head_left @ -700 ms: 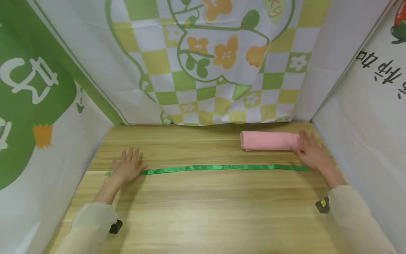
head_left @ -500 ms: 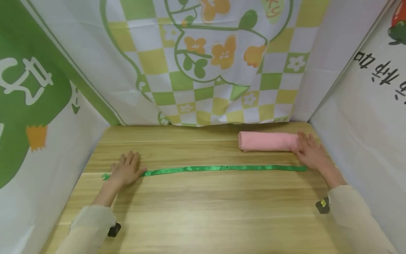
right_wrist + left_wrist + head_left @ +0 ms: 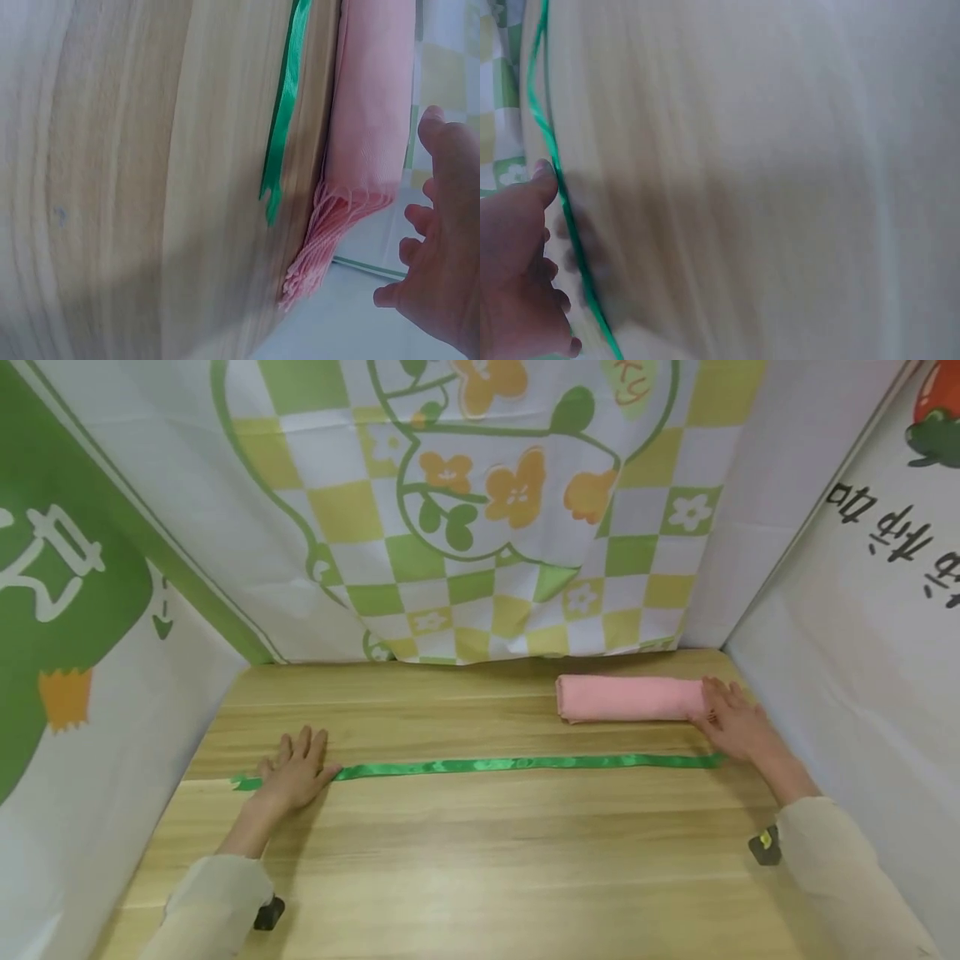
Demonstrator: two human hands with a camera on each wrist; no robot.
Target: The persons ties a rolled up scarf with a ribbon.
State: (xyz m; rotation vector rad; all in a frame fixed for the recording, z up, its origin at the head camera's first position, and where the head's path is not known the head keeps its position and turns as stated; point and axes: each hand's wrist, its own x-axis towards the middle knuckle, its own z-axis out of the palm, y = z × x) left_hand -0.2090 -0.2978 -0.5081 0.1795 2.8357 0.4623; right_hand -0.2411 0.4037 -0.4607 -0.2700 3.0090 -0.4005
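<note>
A shiny green ribbon [image 3: 480, 765] runs across the wooden table, nearly straight, with notched ends. My left hand [image 3: 288, 777] is over its left part with fingers spread, and the notched tail shows past the wrist side. In the left wrist view the ribbon [image 3: 570, 225] passes by the thumb tip and fingers; whether they touch it I cannot tell. A rolled pink fringed cloth [image 3: 630, 698] lies behind the ribbon at the right. My right hand [image 3: 742, 727] is beside its right end, fingers extended. In the right wrist view, that hand [image 3: 442, 232] appears apart from the fringe [image 3: 319, 236].
A checked flower-print cloth [image 3: 517, 527] hangs at the table's back edge. Printed panels stand to the left [image 3: 75, 610] and right [image 3: 862, 635]. The wooden table [image 3: 480, 860] stretches toward me in front of the ribbon.
The head view has shifted slightly, so the scene sits further left. More of the ribbon's left tail shows beside my left hand. My right hand stays by the pink roll's end.
</note>
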